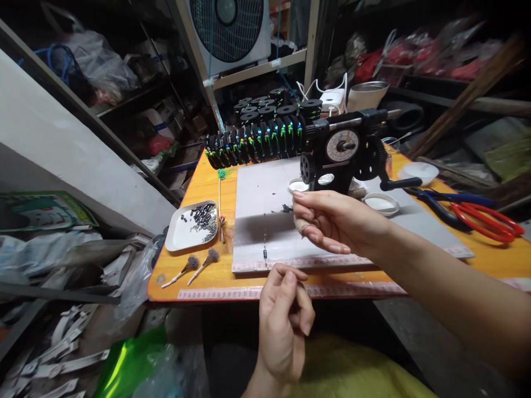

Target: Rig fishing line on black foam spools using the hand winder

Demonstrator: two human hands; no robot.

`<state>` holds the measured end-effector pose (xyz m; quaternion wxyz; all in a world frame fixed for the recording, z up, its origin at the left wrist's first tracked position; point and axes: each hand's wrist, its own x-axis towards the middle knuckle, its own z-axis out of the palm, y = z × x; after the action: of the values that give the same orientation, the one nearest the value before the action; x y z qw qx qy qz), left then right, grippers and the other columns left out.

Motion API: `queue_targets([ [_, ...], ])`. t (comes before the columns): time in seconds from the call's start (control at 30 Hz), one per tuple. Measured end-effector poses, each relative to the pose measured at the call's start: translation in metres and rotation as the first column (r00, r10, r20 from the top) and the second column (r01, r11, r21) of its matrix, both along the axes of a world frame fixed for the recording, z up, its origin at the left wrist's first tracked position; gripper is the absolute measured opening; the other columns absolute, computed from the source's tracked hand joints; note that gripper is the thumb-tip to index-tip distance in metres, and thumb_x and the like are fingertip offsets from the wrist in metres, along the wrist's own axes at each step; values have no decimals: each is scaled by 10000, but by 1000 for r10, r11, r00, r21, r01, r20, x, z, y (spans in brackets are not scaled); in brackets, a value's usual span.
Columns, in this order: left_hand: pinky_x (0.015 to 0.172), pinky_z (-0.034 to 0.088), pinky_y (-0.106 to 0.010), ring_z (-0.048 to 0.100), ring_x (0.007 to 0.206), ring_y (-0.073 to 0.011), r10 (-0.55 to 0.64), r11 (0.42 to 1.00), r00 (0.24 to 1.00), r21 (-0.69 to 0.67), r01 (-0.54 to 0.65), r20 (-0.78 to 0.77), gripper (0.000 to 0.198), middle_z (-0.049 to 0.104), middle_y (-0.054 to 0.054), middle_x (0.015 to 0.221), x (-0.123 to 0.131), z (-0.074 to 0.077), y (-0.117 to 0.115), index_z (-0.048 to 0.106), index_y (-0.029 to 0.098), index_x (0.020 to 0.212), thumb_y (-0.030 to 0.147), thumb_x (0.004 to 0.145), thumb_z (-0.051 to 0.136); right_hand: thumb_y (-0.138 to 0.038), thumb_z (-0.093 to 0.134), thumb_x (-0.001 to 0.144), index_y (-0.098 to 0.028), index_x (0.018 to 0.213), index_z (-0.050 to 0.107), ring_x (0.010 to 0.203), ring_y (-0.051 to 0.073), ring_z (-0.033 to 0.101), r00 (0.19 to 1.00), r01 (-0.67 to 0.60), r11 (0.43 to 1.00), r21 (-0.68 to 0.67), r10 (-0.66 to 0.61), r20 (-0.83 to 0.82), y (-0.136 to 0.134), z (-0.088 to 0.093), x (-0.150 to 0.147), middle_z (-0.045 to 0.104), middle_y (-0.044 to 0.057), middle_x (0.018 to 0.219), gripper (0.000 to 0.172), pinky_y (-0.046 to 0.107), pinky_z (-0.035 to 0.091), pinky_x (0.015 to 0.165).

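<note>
Swivel line [264, 252], at 11 o'clock from our left hand [285, 323] and 8 o'clock from our right hand [332, 222], both pinching its ends: seemingly light, thin, slippery, so we grip by fingertips.

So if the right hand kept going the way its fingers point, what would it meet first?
Probably the stick, then the tray, though the right hand may pass above both.
</note>
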<state>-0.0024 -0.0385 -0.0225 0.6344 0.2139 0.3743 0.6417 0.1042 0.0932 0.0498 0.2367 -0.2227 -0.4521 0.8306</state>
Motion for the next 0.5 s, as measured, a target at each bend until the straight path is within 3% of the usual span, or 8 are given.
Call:
queue_targets([
  [0.27, 391, 148, -156, 140, 357, -20, 21, 1000, 993, -9, -20, 119, 254, 294, 125, 398, 4, -5, -3, 475, 185, 756, 329, 856, 659, -416, 490, 936, -174, 665, 433, 280, 36, 400, 1000, 2, 999, 44, -2, 8, -2, -3, -5, 560, -20, 512, 368, 107, 242, 244],
  [0.37, 397, 145, -152, 169, 371, -24, 60, 998, 997, -26, -58, 58, 261, 339, 109, 403, 2, -8, -4, 494, 180, 776, 365, 858, 659, -451, 458, 952, -171, 829, 520, 301, 53, 423, 995, 24, 963, 268, -48, 82, -1, -5, -5, 577, -24, 532, 311, 130, 261, 269],
  [0.4, 401, 141, -149, 189, 383, -27, 78, 996, 997, -36, -78, 1, 260, 380, 95, 416, 1, -9, -4, 513, 175, 799, 384, 862, 653, -449, 449, 959, -170, 936, 542, 316, 60, 441, 985, 70, 913, 403, -128, 119, 0, -5, -5, 586, -26, 546, 296, 141, 290, 290],
  [0.43, 403, 137, -147, 208, 392, -28, 99, 994, 993, -41, -102, -71, 257, 432, 79, 439, -1, -10, -4, 539, 171, 842, 404, 867, 643, -436, 450, 963, -169, 1041, 543, 331, 66, 457, 959, 128, 827, 547, -243, 143, 2, -5, -6, 595, -29, 560, 292, 152, 320, 315],
  [0.5, 405, 175, -145, 266, 400, -34, 152, 986, 961, -28, -163, -231, 277, 543, 44, 514, -4, -11, -6, 579, 181, 1008, 423, 879, 621, -381, 473, 962, -172, 1178, 518, 354, 72, 473, 870, 208, 596, 776, -475, 131, 7, -5, -7, 603, -35, 574, 304, 168, 355, 361],
])
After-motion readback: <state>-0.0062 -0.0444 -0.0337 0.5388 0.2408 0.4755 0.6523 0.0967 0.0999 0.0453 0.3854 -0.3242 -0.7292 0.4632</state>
